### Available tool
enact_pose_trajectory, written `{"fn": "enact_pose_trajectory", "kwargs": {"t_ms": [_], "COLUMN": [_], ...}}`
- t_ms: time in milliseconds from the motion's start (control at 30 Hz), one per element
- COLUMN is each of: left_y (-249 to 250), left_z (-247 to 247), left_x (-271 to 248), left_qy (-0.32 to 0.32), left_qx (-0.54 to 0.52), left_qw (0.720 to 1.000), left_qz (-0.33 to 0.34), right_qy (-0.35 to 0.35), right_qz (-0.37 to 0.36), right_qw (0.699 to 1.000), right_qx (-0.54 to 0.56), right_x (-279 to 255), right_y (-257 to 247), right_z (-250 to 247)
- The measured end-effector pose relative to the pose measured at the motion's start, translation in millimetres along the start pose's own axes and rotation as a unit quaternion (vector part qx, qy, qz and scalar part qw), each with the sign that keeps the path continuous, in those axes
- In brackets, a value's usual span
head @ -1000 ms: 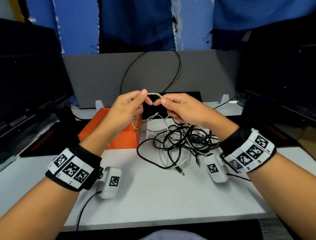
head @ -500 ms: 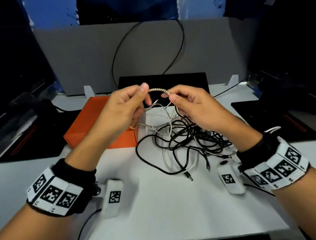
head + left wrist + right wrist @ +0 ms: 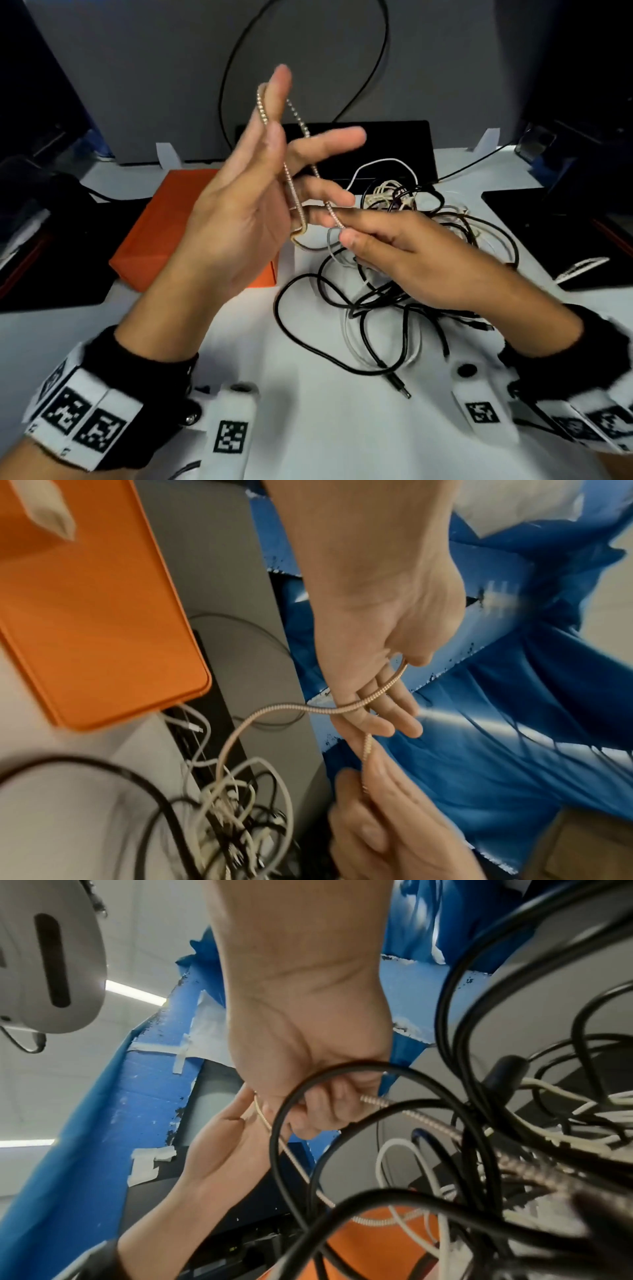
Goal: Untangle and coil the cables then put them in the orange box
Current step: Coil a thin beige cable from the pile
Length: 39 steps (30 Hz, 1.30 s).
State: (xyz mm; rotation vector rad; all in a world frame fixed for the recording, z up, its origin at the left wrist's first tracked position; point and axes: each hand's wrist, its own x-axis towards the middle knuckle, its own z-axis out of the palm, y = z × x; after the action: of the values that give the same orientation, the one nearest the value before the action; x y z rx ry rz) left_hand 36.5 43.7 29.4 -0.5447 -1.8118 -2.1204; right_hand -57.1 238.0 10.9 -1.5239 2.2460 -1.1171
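Note:
A gold braided cable (image 3: 290, 178) loops over the raised index finger of my left hand (image 3: 274, 144). That hand's other fingers are spread straight, and the thumb pins the cable against the hand. My right hand (image 3: 342, 229) pinches the same cable just below, between thumb and forefinger. From there the braided cable (image 3: 342, 710) runs down into a tangle of black and white cables (image 3: 394, 284) on the white table. The orange box (image 3: 161, 233) sits to the left of the tangle, behind my left hand.
A grey partition (image 3: 137, 85) with a black cable loop (image 3: 376, 68) stands at the back, with a black pad (image 3: 394, 144) at its foot. Dark equipment flanks the table on both sides. A black jack plug (image 3: 399, 383) lies near the front.
My left hand has lifted and spread its fingers, and the braided cable now wraps over its index finger. My right hand has moved lower while still pinching the cable.

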Motion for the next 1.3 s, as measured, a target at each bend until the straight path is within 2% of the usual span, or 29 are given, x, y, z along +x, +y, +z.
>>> {"fn": "enact_pose_trajectory", "kwargs": {"t_ms": [67, 100, 167, 233, 300, 333, 400, 533, 667, 767, 833, 900, 967, 1033, 1100, 1200, 1233, 1300], "left_y": [-1, -1, -2, -1, 3, 6, 13, 19, 16, 12, 12, 9, 7, 7, 6, 5, 2, -3], "left_z": [-1, -2, -2, 1, 6, 7, 11, 10, 10, 14, 15, 13, 12, 15, 13, 3, 3, 5], "left_x": [0, 0, -1, -1, -1, -1, -1, -4, -4, -5, -2, -1, -4, -5, -1, 7, 7, 6], "left_qy": [0.023, 0.043, 0.063, 0.043, 0.019, 0.019, 0.046, 0.107, 0.077, 0.047, 0.055, 0.047, 0.011, 0.017, 0.065, 0.071, 0.071, 0.064], "left_qx": [0.069, 0.135, 0.323, 0.456, 0.475, 0.458, 0.383, 0.256, 0.127, 0.11, 0.153, 0.207, 0.201, 0.137, 0.012, -0.153, -0.159, -0.08], "left_qw": [0.997, 0.99, 0.944, 0.887, 0.875, 0.883, 0.915, 0.956, 0.985, 0.989, 0.982, 0.967, 0.959, 0.966, 0.982, 0.981, 0.983, 0.993], "left_qz": [-0.006, -0.013, -0.025, -0.05, -0.089, -0.103, -0.115, -0.095, -0.084, -0.085, -0.099, -0.141, -0.201, -0.218, -0.178, -0.09, -0.066, -0.055], "right_qy": [-0.038, -0.058, -0.071, -0.016, 0.066, 0.095, 0.104, 0.039, 0.003, 0.013, 0.06, 0.1, 0.089, 0.048, 0.008, -0.052, -0.071, -0.091], "right_qz": [0.001, 0.001, 0.002, 0.001, 0.007, 0.012, 0.019, 0.021, -0.007, -0.023, -0.026, -0.01, 0.02, 0.045, 0.044, 0.044, 0.041, 0.021], "right_qw": [0.999, 0.998, 0.997, 0.999, 0.994, 0.991, 0.989, 0.995, 0.994, 0.991, 0.989, 0.988, 0.992, 0.996, 0.997, 0.996, 0.996, 0.994], "right_qx": [-0.014, -0.02, -0.009, 0.036, 0.083, 0.098, 0.107, 0.088, 0.11, 0.129, 0.134, 0.115, 0.084, 0.057, 0.063, 0.066, 0.03, -0.048], "right_x": [-1, -2, -4, -5, -3, -3, -1, 3, 3, 3, 4, 7, 9, 9, 7, 1, -1, -2], "right_y": [-2, -4, -6, -4, 3, 6, 12, 19, 10, 4, 7, 12, 18, 23, 28, 30, 28, 23], "right_z": [-3, -6, -13, -23, -35, -40, -47, -46, -30, -25, -30, -33, -33, -30, -30, -31, -30, -22]}}
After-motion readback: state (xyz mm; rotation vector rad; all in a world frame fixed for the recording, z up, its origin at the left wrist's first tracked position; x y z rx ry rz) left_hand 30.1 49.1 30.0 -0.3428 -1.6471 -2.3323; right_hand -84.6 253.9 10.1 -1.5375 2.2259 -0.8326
